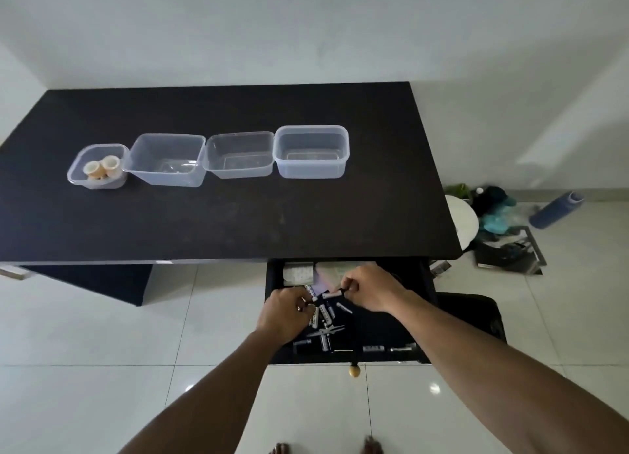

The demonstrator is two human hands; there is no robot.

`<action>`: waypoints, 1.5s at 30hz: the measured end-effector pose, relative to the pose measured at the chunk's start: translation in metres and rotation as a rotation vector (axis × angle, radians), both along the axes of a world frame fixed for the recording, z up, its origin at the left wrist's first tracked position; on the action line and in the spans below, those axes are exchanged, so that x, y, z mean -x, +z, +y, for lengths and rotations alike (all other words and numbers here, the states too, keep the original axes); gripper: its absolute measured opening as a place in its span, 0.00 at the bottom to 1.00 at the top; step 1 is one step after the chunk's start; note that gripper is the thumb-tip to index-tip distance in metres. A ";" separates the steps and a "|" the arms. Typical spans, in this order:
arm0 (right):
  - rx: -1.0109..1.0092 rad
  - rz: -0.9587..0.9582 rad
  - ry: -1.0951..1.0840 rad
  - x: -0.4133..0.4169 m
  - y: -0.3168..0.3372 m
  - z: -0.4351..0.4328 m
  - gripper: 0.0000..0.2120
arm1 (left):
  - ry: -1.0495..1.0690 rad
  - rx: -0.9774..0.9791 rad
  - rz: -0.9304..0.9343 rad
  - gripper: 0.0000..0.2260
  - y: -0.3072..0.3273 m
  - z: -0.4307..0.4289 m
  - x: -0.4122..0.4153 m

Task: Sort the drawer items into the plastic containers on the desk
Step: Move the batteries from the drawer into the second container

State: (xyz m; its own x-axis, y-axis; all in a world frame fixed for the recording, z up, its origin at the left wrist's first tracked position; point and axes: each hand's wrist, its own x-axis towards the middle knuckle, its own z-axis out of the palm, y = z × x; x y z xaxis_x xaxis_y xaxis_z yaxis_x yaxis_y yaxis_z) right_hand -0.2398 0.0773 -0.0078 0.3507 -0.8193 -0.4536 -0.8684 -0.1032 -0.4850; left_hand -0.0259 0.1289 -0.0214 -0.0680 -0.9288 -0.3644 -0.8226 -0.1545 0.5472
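On the far left of the dark desk (pixel 238 222) I see the small container (pixel 102 146), with tape rolls (pixel 102 167) inside. To its right, in the same row, stand the second container (pixel 163 178), the third container (pixel 238 172) and the fourth container (pixel 309 171), each close beside the next.

Nearer to me, under the desk's near right edge, the drawer (pixel 391 331) is pulled out, its round knob (pixel 354 371) pointing at me. Both my forearms reach forward and converge over it.

My left hand (pixel 284 314) is at the drawer's left side, knuckles up, fingers curled down into the loose batteries (pixel 326 312). I cannot tell whether it actually grips one. Just near of those batteries lies a silvery tool (pixel 325 331).

My right hand (pixel 367 288) sits a little farther in, wrist bent leftward. Its thumb and forefinger pinch the end of a single battery (pixel 332 294), which sticks out to the left between my two hands. The other fingers are tucked in.

On the floor at far right lies a blue bottle (pixel 556 210).
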 end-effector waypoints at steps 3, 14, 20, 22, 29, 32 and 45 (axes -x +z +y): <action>-0.049 0.010 -0.065 -0.001 -0.035 0.010 0.06 | -0.002 -0.060 -0.063 0.15 -0.027 -0.004 0.004; 0.017 0.054 -0.173 -0.024 -0.101 0.018 0.17 | -0.025 -0.155 -0.296 0.35 -0.075 -0.022 0.021; 0.077 0.016 -0.176 -0.020 -0.109 0.020 0.19 | 0.012 -0.184 -0.248 0.32 -0.084 -0.022 0.027; 0.102 -0.004 -0.160 -0.018 -0.111 0.021 0.19 | 0.008 -0.174 -0.248 0.31 -0.087 -0.019 0.028; 0.141 0.009 -0.079 -0.021 -0.117 0.026 0.34 | -0.060 -0.137 -0.296 0.30 -0.092 -0.011 0.029; 0.145 0.042 -0.054 -0.025 -0.119 0.024 0.32 | -0.076 -0.120 -0.319 0.29 -0.092 -0.009 0.029; 0.174 0.042 0.017 -0.030 -0.119 0.017 0.22 | -0.178 -0.111 -0.385 0.28 -0.097 -0.006 0.016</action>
